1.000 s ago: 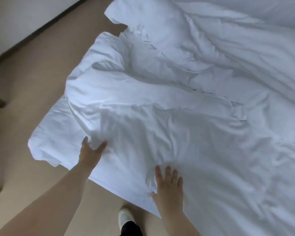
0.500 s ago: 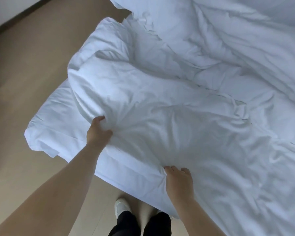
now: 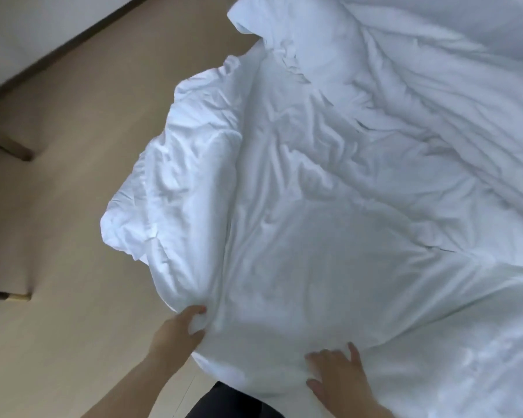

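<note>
Head view shows the white duvet [image 3: 329,236] spread rumpled across the bed [image 3: 480,28], its left side bunched into a thick roll that overhangs the tan floor [image 3: 73,206]. Half a second ago both hands were clenched in the fabric near the edge closest to the person. Now only the left hand [image 3: 175,331] keeps its hold, its fingers [image 3: 198,310] curled round a wad of cloth at the foot of that roll. The right hand [image 3: 337,377] has let go and lies flat on the cover, fingers spread and pressing down. The near edge has also come closer to the person's dark trousers [image 3: 233,402], and the cloth between the hands looks smoother than before, so the tug seems to have drawn the duvet towards the body. My reading is that the work has passed from pulling to flattening on the right side, while the left corner is not yet laid out. The bunched roll probably needs shaking or drawing outwards next. A furniture leg [image 3: 15,149] stands well apart on the left.
</note>
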Demonstrator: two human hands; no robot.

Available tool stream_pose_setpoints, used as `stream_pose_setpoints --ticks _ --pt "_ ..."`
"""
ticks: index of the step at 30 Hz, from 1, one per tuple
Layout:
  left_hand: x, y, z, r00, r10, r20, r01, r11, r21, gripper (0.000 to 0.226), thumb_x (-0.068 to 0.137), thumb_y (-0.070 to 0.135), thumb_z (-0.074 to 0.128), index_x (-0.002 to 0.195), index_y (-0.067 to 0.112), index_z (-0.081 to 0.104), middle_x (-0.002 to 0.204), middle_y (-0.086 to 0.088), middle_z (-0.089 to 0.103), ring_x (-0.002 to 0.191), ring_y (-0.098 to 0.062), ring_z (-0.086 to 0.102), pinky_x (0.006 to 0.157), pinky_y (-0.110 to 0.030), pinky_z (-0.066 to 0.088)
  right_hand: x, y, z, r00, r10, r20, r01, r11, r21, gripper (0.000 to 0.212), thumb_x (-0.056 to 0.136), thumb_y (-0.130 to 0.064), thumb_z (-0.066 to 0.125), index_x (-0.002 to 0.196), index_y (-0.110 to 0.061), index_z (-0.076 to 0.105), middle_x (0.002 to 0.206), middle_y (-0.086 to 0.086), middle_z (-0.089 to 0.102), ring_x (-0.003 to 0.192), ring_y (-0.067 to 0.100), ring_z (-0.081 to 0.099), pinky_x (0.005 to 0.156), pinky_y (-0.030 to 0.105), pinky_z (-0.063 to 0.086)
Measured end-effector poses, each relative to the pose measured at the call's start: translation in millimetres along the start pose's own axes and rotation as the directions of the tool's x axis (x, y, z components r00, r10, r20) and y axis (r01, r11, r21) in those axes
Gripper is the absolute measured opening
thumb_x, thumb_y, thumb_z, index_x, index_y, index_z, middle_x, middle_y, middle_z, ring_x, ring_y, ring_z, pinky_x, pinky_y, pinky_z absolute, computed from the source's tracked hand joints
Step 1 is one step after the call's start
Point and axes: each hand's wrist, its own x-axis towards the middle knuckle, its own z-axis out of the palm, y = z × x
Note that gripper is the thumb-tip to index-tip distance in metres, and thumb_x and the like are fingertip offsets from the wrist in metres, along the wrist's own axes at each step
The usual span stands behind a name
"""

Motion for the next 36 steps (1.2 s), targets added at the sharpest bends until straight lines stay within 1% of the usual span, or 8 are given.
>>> stream_pose_setpoints --ticks 6,9,14,18,21,28,32,36 --pt "31.0 14.6 -26.2 0.998 0.059 0.009 -0.058 0.951 0.304 0.039 0.094 0.044 0.042 0.131 0.032 0.045 0.117 0.008 0.058 0.112 -0.011 0.054 0.09 -0.019 0.036 74.9 -17.0 -57.2 0.99 0.115 0.079 -0.12 0.991 0.055 0.088 0.052 -0.06 0.07 0.122 -0.014 0.042 0.114 0.008 0.067 0.097 0.016 0.068 0.084 0.042 0.052" --pt "41.1 9.8 -43.0 0.993 0.028 -0.112 -0.001 0.972 0.233 0.035 0.094 0.043 0.043 0.126 0.03 0.052 0.089 0.006 0.06 0.088 -0.014 0.058 0.082 -0.022 0.041 102.3 -15.4 -57.5 0.992 0.023 0.127 -0.038 0.992 0.121 0.082 0.088 -0.044 0.052 0.149 -0.021 0.002 0.157 0.008 -0.002 0.145 0.023 0.009 0.114 0.05 0.012" --pt "61.9 11.7 -77.7 0.948 0.017 -0.317 -0.029 0.999 -0.033 0.026 0.093 0.025 0.05 0.115 0.017 0.061 0.094 0.003 0.059 0.089 -0.015 0.054 0.066 -0.024 0.038 119.4 -33.0 -60.6 0.962 0.109 0.251 -0.166 0.962 0.217 0.073 0.091 -0.05 0.032 0.148 -0.029 -0.009 0.156 0.002 -0.014 0.145 0.021 -0.007 0.116 0.041 -0.001" --pt "119.6 27.6 -125.5 0.885 0.134 -0.446 -0.188 0.979 -0.079 0.028 0.09 0.014 0.056 0.117 0.009 0.06 0.122 -0.006 0.057 0.109 -0.019 0.052 0.086 -0.024 0.036 172.0 -59.9 -80.5 0.984 0.146 0.103 -0.168 0.952 0.256 0.108 0.049 -0.065 -0.006 0.142 -0.013 -0.022 0.155 0.004 -0.019 0.144 0.021 -0.013 0.111 0.03 -0.011" --pt "186.8 46.4 -177.2 0.837 0.249 -0.488 -0.286 0.958 -0.002 0.043 0.087 0.014 0.059 0.128 0.006 0.05 0.139 -0.009 0.045 0.129 -0.026 0.041 0.104 -0.033 0.033 237.8 -87.7 -58.6 0.95 0.29 0.116 -0.309 0.924 0.223 0.102 0.063 -0.071 0.007 0.142 -0.016 -0.024 0.156 0.001 -0.017 0.144 0.019 -0.015 0.109 0.045 -0.02" --pt "311.5 102.5 -271.8 0.902 0.388 -0.187 -0.403 0.914 -0.047 0.086 0.077 0.036 0.07 0.145 0.015 0.022 0.149 -0.002 0.029 0.138 -0.023 0.027 0.112 -0.036 0.021 276.2 -94.7 -27.8 0.947 0.32 -0.007 -0.313 0.931 0.189 0.072 0.089 -0.062 0.007 0.148 -0.024 -0.005 0.157 -0.003 -0.011 0.144 0.013 -0.009 0.114 0.042 -0.008" --pt "316.5 148.8 -269.9 0.904 0.423 0.061 -0.422 0.906 -0.03 0.105 0.047 0.059 0.061 0.141 0.025 0.03 0.117 0.004 0.044 0.129 -0.018 0.031 0.111 -0.049 0.026 279.4 -99.3 -49.3 0.861 0.488 0.146 -0.503 0.858 0.101 0.092 0.06 -0.058 0.027 0.145 -0.023 0.018 0.151 0.006 0.029 0.144 0.023 0.001 0.112 0.056 0.006" --pt "308.2 150.2 -252.1 0.915 0.403 0.017 -0.402 0.914 -0.056 0.09 0.053 0.053 0.062 0.131 0.013 0.044 0.11 -0.003 0.053 0.123 -0.028 0.043 0.106 -0.048 0.034 274.9 -110.2 -74.3 0.756 0.513 0.407 -0.62 0.761 0.193 0.073 0.087 -0.055 0.021 0.147 -0.027 -0.012 0.155 -0.003 -0.019 0.143 0.017 -0.017 0.113 0.051 -0.009"
